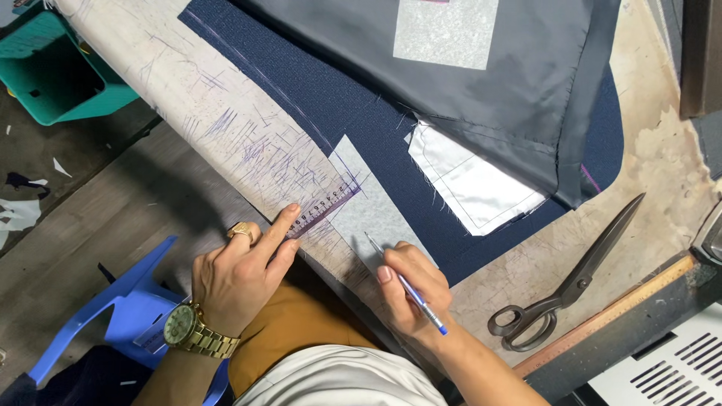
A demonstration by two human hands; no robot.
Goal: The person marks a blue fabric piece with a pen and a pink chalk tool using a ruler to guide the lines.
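Observation:
My left hand (244, 267), with a gold ring and a gold watch, presses two fingers on the end of a clear purple ruler (325, 204). The ruler lies across a grey interfacing strip (368, 214) on navy fabric (323, 98). My right hand (414, 289) grips a blue pen (406, 284), its tip touching the grey strip just below the ruler. Grey lining (466, 98) with a white pocket piece (470, 184) lies folded over the navy cloth.
Large dark scissors (571, 282) lie on the worn, pen-marked table (226, 128) to the right. A wooden ruler (609, 316) runs along the table's edge. A teal bin (53, 71) and a blue plastic stool (113, 301) stand on the floor at left.

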